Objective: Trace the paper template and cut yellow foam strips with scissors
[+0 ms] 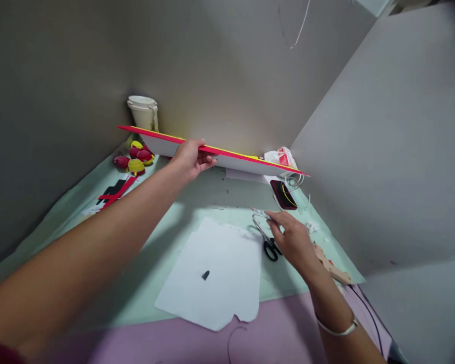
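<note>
My left hand (pixel 193 159) grips the near edge of a wide, flat board (pixel 246 166) with a red border, some yellow on top and a pale underside. The board is raised above the table and slopes down to the right. My right hand (pixel 293 240) pinches a slim, light, patterned piece (pixel 261 213) with a reddish end; its exact kind is unclear. Just below these fingers lie scissors (pixel 266 243) with black handles. A white sheet (pixel 227 263) with an uneven outline rests between my arms, a small black piece (pixel 206 275) upon it.
A white bucket (pixel 144 112) stands behind the board. Red and yellow rounded items (pixel 136 159) and red and black strips (pixel 117 192) are at the left. On the right are a dark phone (pixel 283 194), a white bag (pixel 284 157) and a beige power strip (pixel 333 268). Walls close in the table.
</note>
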